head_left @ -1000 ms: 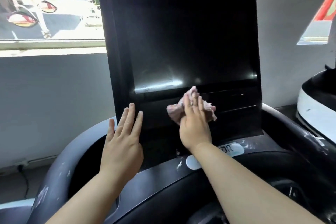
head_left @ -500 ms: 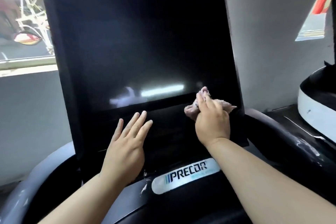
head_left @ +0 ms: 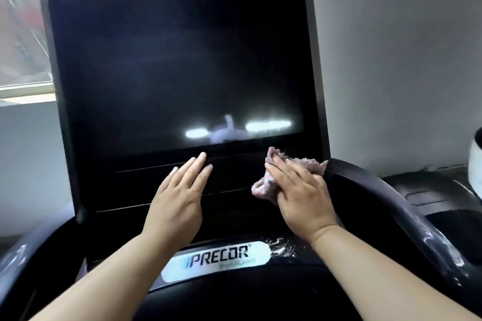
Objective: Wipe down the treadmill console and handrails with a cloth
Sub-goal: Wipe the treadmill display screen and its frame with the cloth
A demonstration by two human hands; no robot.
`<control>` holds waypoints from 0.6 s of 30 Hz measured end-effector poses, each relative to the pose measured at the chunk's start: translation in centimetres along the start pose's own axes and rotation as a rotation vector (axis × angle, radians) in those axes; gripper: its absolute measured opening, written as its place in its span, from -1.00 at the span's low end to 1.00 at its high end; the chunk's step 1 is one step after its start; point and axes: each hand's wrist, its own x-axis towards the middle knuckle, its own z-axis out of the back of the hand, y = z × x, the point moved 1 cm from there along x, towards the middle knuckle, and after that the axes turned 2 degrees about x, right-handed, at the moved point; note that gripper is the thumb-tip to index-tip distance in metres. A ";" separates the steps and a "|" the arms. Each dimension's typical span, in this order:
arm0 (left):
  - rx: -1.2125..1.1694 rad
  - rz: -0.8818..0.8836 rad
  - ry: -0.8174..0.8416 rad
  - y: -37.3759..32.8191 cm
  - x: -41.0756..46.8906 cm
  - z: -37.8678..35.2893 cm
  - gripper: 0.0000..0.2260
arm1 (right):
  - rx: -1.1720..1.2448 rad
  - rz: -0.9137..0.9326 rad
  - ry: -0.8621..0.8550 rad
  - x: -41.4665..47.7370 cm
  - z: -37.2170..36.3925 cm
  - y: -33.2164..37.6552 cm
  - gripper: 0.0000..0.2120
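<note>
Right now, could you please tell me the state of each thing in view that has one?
Screen, dark, reflecting lights.
Cloth, crumpled, pressed against the lower right corner of the console.
Right hand, fingers straight, pressing the cloth.
Left hand, open, fingers straight, over the console below the screen.
Right handrail, streaked with smears.
Precor badge, readable, smears at its right end.

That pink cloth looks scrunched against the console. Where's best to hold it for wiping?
Its bunched middle, coming from the front with the palm over it. The cloth is a crumpled wad lying flat against the console, ragged edges poking out; the right hand presses it so.
</note>
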 end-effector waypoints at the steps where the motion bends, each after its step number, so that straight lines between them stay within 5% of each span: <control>1: -0.009 -0.025 0.025 -0.7 0.0 -0.1 -0.34 | -0.006 -0.008 -0.003 -0.3 0.1 -0.6 -0.45; 5: 0.016 -0.122 0.142 -2.8 0.2 0.4 -0.33 | 0.120 -0.085 -0.069 -0.3 -1.0 1.5 -0.47; 10: -0.046 -0.030 0.152 -5.0 1.8 1.2 -0.39 | 0.215 0.283 0.201 -1.2 -1.7 1.4 -0.35; 18: -0.093 0.032 0.070 -7.2 3.3 1.2 -0.51 | 0.141 0.077 0.099 1.1 2.8 -8.0 -0.34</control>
